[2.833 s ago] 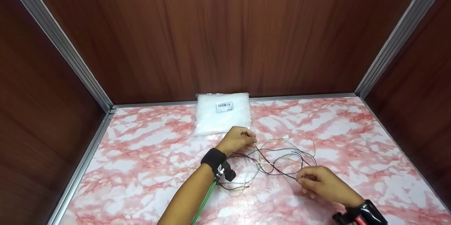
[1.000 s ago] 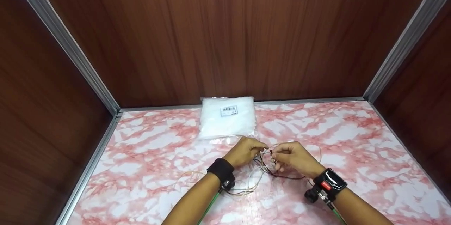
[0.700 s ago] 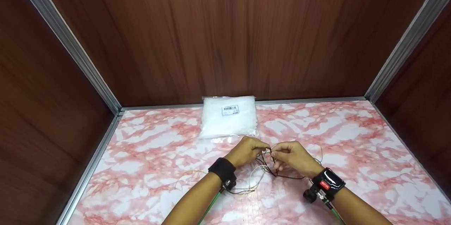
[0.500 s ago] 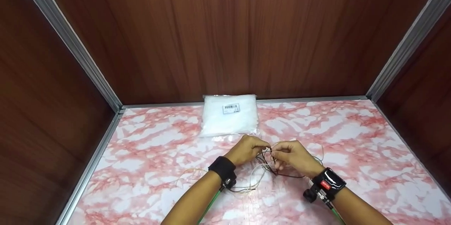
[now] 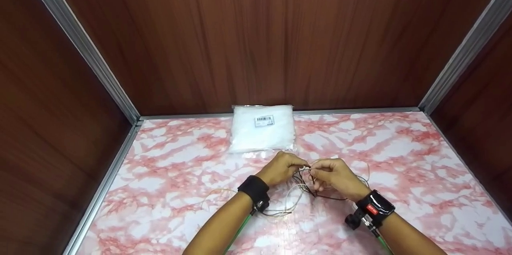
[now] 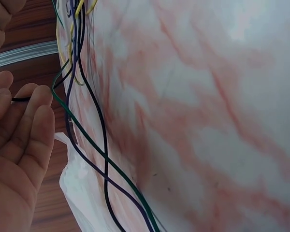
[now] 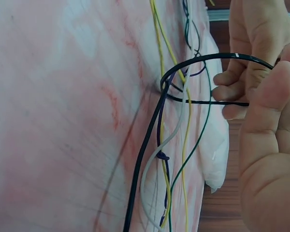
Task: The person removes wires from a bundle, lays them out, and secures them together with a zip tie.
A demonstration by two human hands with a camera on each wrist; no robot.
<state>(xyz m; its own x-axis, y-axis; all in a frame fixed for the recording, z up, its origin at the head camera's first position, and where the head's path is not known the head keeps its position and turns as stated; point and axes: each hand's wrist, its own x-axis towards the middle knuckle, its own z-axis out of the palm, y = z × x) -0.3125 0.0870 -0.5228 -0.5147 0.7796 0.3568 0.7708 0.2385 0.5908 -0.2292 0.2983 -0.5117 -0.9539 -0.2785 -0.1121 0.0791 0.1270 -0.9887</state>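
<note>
My left hand (image 5: 282,168) and right hand (image 5: 338,177) meet fingertip to fingertip above a loose tangle of thin wires. Both pinch a black wire (image 7: 147,137), which rises from the tangle and bends in a loop up to the fingers in the right wrist view. In the left wrist view, a short dark piece of wire (image 6: 20,99) shows between the left thumb and fingers. Green wire (image 6: 84,133), purple wire (image 6: 87,164), yellow wire (image 7: 186,159) and white wire (image 7: 171,137) hang or lie close by. The exact contact at the fingertips is partly hidden.
Behind the hands lies a clear bag (image 5: 262,129) of white material with a barcode label. The table top (image 5: 176,167) has a red and white marbled pattern. Brown wood-look panels (image 5: 256,39) with metal edging stand at the back and both sides.
The right hand has moved left and away from the body to meet the left hand, bending the black wire once stretched between them. Over the last half second the hands barely shift.
</note>
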